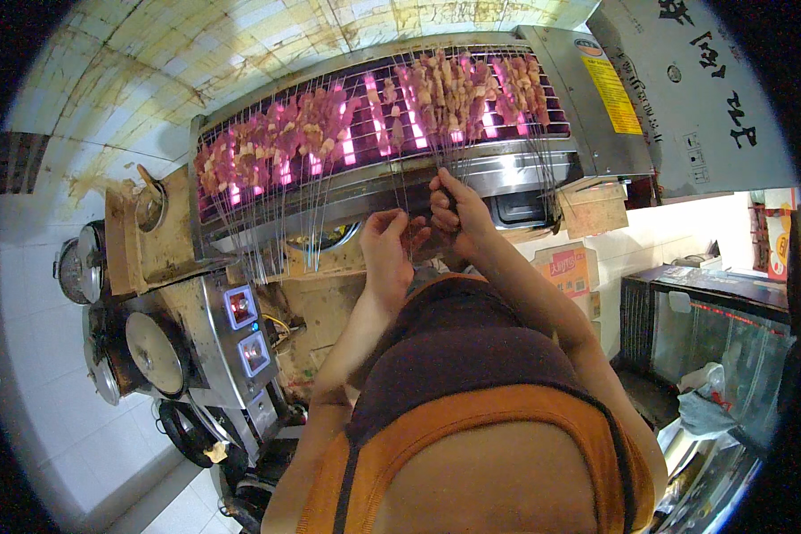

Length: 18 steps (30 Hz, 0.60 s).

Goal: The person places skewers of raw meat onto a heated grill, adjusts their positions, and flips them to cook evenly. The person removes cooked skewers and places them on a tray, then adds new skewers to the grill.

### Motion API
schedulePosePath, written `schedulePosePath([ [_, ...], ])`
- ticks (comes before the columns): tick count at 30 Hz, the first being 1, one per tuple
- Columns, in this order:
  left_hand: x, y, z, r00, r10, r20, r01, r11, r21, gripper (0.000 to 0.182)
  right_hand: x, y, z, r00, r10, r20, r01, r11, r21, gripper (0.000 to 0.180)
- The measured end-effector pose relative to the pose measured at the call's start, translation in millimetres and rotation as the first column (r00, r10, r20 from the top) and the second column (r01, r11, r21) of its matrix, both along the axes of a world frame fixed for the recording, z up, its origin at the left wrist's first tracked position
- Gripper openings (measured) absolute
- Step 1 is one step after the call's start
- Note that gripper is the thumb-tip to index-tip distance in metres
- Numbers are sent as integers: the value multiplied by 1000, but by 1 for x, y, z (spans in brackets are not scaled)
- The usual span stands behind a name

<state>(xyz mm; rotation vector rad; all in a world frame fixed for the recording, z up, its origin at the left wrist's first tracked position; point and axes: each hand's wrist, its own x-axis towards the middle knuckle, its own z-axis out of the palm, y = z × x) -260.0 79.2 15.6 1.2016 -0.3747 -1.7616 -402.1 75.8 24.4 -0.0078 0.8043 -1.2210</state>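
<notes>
Glowing pink through its wire grate, a long steel electric grill point(347, 191) stretches before me. Around the lower ends of several thin metal skewers, my right hand point(466, 212) is curled in a fist; their meat point(450, 93) lies over the grate's right half. To its left, my left hand point(388, 248) has thumb and fingers about a pair of thin skewers point(400, 183) that reach down from the small meat pieces point(394, 123) mid-grate. A wide group of meat skewers point(274, 140) covers the left half, handles overhanging the front edge.
Left of the grill stand a cardboard box point(173, 220) and a steel control unit point(223, 334) with lit switches. A round lid point(155, 354) and a black pan point(187, 434) are close by. A black tray point(520, 210) sits below the grill's right end. A glass-sided cabinet point(707, 347) stands at right.
</notes>
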Motion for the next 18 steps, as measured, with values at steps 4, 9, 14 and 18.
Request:
schedulePosePath([
  [4,5,9,1,1000,-19,3,19,999,33,10,0,0,0,1000,-10,26,10,1000,15,26],
  [9,13,18,-1,998,-62,-7,62,994,85,13,2,0,2,999,-27,16,27,1000,5,26],
  [14,18,20,7,996,-75,-52,81,988,129,15,1,-1,2,999,-25,43,25,1000,5,25],
  [18,21,24,7,996,-90,-24,93,986,140,14,1,2,6,999,-4,37,4,1000,7,25],
])
